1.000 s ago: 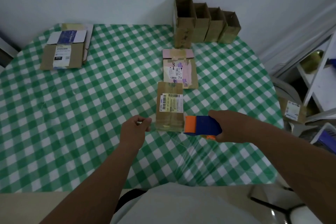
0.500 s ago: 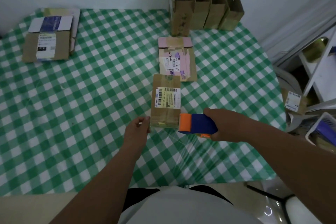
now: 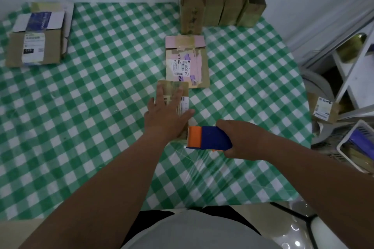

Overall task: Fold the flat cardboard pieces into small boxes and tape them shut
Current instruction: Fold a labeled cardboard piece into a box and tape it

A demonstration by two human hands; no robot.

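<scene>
Checked table (image 3: 101, 107): my left hand (image 3: 166, 115), fingers flat, pins the box (image 3: 174, 89) steady; right hand (image 3: 240, 141) grips the dispenser (image 3: 208, 137).

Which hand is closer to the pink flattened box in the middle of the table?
The left. The left hand lies flat on a small brown box, fingertips just short of the pink flattened box. The right hand grips the tape dispenser farther toward the person.
</scene>
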